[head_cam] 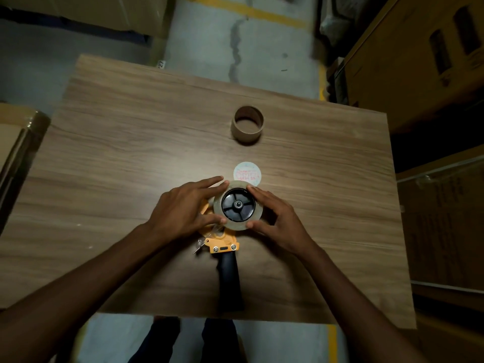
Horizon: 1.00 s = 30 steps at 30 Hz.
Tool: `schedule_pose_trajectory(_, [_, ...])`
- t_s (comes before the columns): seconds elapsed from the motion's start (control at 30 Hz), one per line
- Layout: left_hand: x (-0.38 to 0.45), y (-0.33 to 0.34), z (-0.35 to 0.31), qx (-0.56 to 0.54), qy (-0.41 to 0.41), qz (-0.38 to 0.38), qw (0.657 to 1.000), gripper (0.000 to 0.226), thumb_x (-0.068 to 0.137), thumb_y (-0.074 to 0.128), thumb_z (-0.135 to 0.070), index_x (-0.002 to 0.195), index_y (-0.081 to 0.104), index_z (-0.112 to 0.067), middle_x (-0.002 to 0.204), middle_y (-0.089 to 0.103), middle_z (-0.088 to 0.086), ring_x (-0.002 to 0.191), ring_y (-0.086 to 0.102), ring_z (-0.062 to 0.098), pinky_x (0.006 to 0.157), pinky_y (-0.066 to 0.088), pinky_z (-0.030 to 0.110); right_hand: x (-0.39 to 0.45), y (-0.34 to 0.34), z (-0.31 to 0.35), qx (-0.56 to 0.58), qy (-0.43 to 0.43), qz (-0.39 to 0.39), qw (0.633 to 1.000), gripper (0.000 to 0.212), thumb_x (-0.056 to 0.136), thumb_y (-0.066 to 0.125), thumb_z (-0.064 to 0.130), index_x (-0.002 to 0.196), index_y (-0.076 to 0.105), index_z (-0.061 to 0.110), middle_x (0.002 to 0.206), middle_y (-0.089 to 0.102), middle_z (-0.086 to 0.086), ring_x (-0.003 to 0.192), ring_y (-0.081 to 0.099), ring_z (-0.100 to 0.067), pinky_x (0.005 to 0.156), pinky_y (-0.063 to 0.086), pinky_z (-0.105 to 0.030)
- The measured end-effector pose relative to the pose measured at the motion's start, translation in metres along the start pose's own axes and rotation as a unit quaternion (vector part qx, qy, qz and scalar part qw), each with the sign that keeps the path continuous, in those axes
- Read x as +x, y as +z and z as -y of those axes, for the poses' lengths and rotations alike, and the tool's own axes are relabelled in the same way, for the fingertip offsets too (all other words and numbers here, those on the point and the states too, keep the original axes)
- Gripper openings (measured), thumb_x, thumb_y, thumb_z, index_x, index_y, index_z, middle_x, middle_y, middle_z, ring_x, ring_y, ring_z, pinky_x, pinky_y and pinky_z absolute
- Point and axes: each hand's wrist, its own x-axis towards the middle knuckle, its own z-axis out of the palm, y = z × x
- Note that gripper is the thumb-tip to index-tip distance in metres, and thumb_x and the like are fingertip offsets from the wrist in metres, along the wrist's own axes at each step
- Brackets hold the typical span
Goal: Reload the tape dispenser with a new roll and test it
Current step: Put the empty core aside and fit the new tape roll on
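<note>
An orange tape dispenser (222, 243) with a black handle (230, 279) lies flat on the wooden table (131, 153). A clear tape roll (258, 210) sits around its black hub (237, 204). My left hand (183, 209) grips the roll's left rim with fingers and thumb. My right hand (277, 218) grips its right rim the same way. An empty brown cardboard core (247, 124) stands on the table beyond. A round white label disc (247, 173) lies just behind the roll.
Cardboard boxes stand at the right (419, 61) and at the left edge (18, 137). Grey floor with yellow lines (251, 11) lies beyond the table. My legs show below the table's near edge.
</note>
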Motion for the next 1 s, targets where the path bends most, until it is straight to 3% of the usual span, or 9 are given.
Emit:
schedule_pose_trajectory(0.13, [-0.002, -0.002, 0.002, -0.025, -0.011, -0.002, 1.000, 0.088, 0.082, 0.073, -0.074, 0.160, 0.040, -0.052, 0.170, 0.031, -0.029, 0.152, 0.047, 0.012, 0.107, 0.050, 0.041, 0.000, -0.002, 0.012, 0.031, -0.009, -0.014, 0.999, 0.081, 0.082, 0.083, 0.047, 0.154, 0.053, 0.026, 0.157, 0.057, 0.003, 0.147, 0.051, -0.011, 0.121, 0.042, -0.050])
schedule_pose_trajectory(0.33, [-0.002, 0.008, 0.013, -0.082, 0.004, -0.019, 0.996, 0.089, 0.078, 0.065, -0.083, 0.158, 0.042, -0.054, 0.170, 0.028, -0.033, 0.153, 0.044, 0.006, 0.111, 0.052, 0.044, -0.006, 0.010, 0.011, 0.098, 0.022, -0.039, 0.994, 0.078, 0.083, 0.086, 0.016, 0.154, 0.052, 0.013, 0.158, 0.055, -0.002, 0.148, 0.050, -0.013, 0.125, 0.039, -0.038])
schedule_pose_trajectory(0.47, [0.002, 0.011, 0.011, -0.074, 0.011, -0.015, 0.997, 0.099, 0.070, 0.060, -0.089, 0.160, 0.040, -0.053, 0.169, 0.034, -0.029, 0.151, 0.045, 0.009, 0.108, 0.052, 0.045, -0.006, 0.014, 0.007, 0.112, 0.011, -0.045, 0.993, 0.079, 0.084, 0.085, 0.023, 0.155, 0.051, 0.016, 0.159, 0.054, 0.000, 0.150, 0.048, -0.015, 0.124, 0.038, -0.039])
schedule_pose_trajectory(0.7, [0.007, 0.005, 0.016, -0.070, 0.037, 0.009, 0.997, 0.096, 0.078, 0.067, -0.082, 0.162, 0.037, -0.049, 0.164, 0.049, -0.019, 0.144, 0.052, 0.013, 0.109, 0.052, 0.042, -0.010, 0.020, 0.014, 0.117, 0.017, -0.082, 0.990, 0.079, 0.082, 0.084, 0.030, 0.154, 0.052, 0.022, 0.158, 0.054, 0.006, 0.149, 0.048, -0.011, 0.124, 0.039, -0.037])
schedule_pose_trajectory(1.0, [0.053, -0.001, 0.030, -0.170, 0.051, -0.076, 0.981, 0.086, 0.074, 0.079, -0.072, 0.152, 0.055, -0.046, 0.160, 0.055, -0.015, 0.140, 0.059, 0.007, 0.114, 0.053, 0.045, 0.022, 0.008, 0.001, 0.153, 0.040, -0.124, 0.980, 0.073, 0.088, 0.079, 0.001, 0.154, 0.052, 0.015, 0.158, 0.054, 0.006, 0.149, 0.047, -0.008, 0.122, 0.039, -0.026])
